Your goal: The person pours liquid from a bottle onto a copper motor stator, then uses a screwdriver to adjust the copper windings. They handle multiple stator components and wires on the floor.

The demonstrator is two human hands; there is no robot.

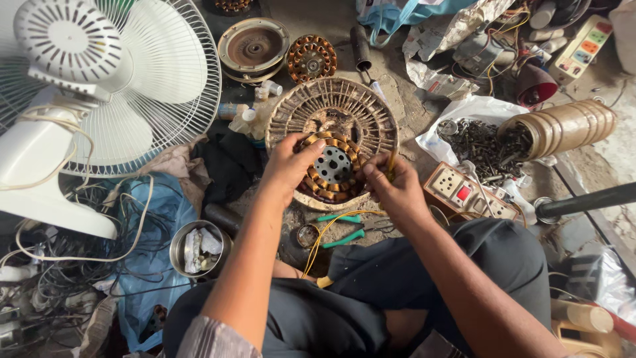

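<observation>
Head view: two hands, left hand [286, 166] and right hand [391, 189], seemingly hold one stator [331, 166].

place: fan repair workshop | signs: wound stators [311, 58], white fan [99, 79], spilled screws [480, 142], pliers [344, 229]

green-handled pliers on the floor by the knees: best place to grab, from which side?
Take the green-handled pliers by the two green grips, coming from above on the left. They lie flat with the handles splayed leftward and bare, while the metal jaws point right, under the right hand. A yellow wire loops across them, so a top pinch over both grips is probably cleanest.
</observation>
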